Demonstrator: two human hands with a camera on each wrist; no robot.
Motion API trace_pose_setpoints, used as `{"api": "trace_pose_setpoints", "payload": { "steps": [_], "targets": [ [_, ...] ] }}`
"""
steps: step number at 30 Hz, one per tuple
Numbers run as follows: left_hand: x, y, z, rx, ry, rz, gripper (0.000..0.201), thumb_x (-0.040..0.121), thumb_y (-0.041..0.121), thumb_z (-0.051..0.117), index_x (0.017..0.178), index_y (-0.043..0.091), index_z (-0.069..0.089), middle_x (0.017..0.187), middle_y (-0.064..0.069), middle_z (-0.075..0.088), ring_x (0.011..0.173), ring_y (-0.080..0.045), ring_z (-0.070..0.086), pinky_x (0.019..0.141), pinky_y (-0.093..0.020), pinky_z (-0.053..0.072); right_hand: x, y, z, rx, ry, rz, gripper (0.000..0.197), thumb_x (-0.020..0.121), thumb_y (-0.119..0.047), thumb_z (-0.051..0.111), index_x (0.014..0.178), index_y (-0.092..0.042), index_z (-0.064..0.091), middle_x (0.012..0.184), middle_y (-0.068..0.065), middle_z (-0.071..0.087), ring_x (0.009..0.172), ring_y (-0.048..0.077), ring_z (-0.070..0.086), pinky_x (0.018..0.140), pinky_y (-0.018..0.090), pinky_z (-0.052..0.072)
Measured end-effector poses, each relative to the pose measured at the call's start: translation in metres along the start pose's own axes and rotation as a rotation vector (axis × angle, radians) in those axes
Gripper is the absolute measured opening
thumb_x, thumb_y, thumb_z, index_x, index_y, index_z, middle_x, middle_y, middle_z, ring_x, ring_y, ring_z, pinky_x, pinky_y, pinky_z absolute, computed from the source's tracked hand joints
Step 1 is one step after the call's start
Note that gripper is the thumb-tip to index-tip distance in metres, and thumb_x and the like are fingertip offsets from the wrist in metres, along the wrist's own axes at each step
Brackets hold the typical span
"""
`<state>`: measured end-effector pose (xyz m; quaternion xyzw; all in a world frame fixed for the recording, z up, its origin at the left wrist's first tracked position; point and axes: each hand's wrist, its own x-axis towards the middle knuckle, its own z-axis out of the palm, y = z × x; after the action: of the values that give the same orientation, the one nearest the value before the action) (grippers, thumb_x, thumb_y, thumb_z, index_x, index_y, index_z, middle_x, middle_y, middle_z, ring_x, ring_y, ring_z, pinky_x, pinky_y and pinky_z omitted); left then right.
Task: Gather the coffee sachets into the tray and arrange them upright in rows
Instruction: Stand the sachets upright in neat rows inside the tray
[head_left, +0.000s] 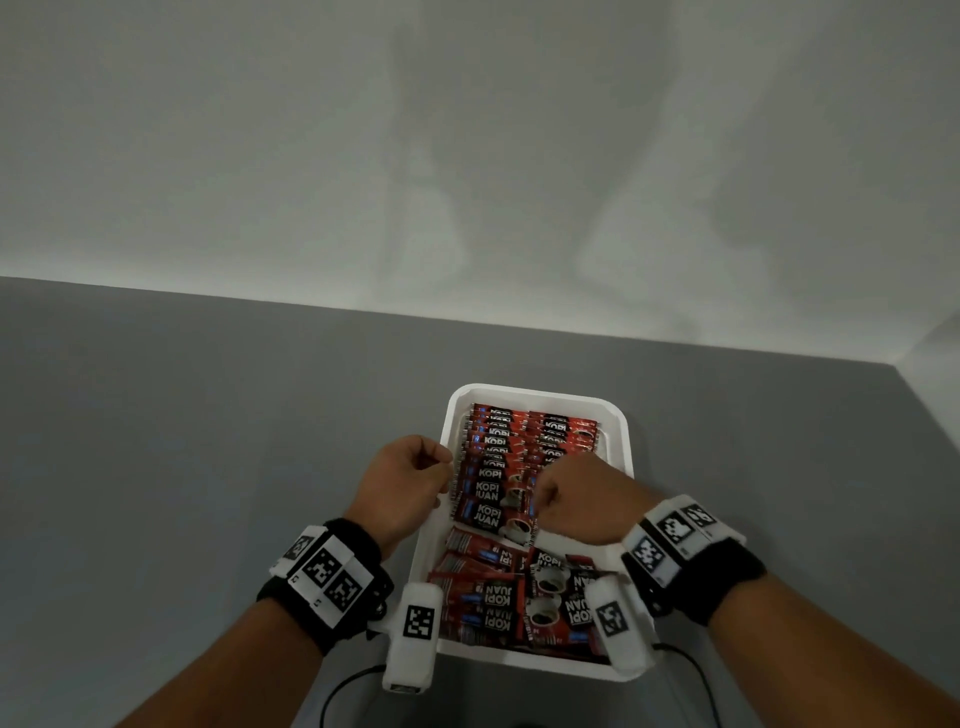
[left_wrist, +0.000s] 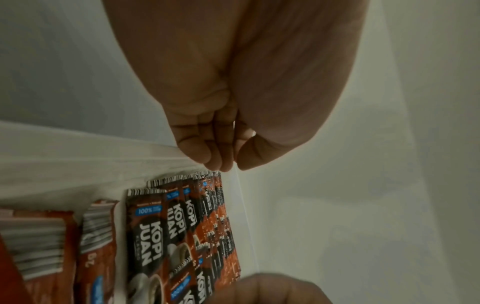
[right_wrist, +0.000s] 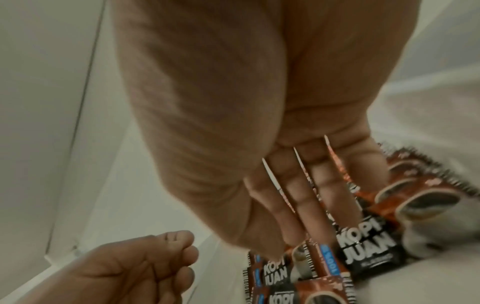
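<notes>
A grey table (head_left: 208, 467) carries the white tray (head_left: 621, 431) in front of me. Two rows of upright coffee sachets (head_left: 511, 441) fill its far part; a loose heap of sachets (head_left: 519, 597) lies flat at its near end. My left hand (head_left: 402, 483) sits at the tray's left rim, fingers curled, holding nothing. My right hand (head_left: 582, 501), over the rows, holds several sachets (right_wrist: 306, 185) wedged between its fingers.
</notes>
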<state>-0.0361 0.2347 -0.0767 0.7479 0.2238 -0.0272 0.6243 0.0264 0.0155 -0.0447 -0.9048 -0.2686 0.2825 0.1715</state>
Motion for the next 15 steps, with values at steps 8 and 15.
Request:
{"api": "trace_pose_setpoints", "payload": {
  "steps": [8,15],
  "targets": [
    [-0.005,0.001,0.006,0.157,-0.017,0.033,0.006,0.087,0.009,0.068,0.088,0.015,0.070,0.075,0.005,0.074,0.071,-0.010,0.067,0.068,-0.030,0.053,-0.048,0.009,0.028,-0.194,-0.231,0.048,0.060,0.068,-0.049,0.084,0.115,-0.022,0.058,0.111,-0.001,0.062,0.095,0.016,0.063,0.082,0.040,0.059],
    [-0.008,0.004,0.006,0.167,-0.025,0.035,0.008,0.088,0.008,0.067,0.086,0.015,0.070,0.080,0.003,0.073,0.073,-0.011,0.066,0.068,-0.029,0.052,-0.045,0.012,0.047,-0.224,-0.145,0.001,0.063,0.075,-0.035,0.084,0.129,-0.019,0.054,0.127,0.001,0.051,0.106,0.016,0.052,0.087,0.031,0.049]
  ]
}}
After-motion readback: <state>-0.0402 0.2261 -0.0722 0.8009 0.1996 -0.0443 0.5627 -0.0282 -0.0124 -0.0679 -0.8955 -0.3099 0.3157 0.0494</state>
